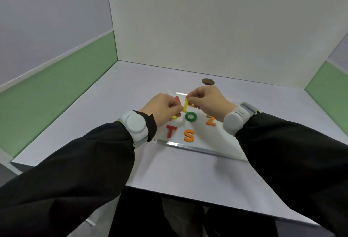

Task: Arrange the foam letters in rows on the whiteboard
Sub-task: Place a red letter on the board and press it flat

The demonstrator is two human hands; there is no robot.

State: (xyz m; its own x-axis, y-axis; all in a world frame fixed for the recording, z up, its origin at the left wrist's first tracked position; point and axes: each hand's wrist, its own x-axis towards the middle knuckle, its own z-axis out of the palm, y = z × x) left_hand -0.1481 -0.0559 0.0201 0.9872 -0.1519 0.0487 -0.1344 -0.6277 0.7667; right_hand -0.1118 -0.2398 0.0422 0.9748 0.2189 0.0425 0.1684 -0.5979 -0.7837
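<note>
A whiteboard (pixel 203 142) lies flat on the desk. On it sit a red T (pixel 171 130), an orange S (pixel 188 135), a green O (pixel 191 116) and an orange Z (pixel 211 120). A red letter (pixel 177 100) and a yellow letter (pixel 174 117) show partly behind my left hand (pixel 162 109). Both hands hover over the board's far part and pinch a yellow letter (pixel 185 105) between them, my right hand (pixel 207 99) at its top and my left hand at its lower end. The held letter's shape is unclear.
The desk (pixel 116 123) is pale and walled by white and green partitions on three sides. A round cable hole (pixel 208 81) lies just beyond the board. Grey bands sit on both wrists.
</note>
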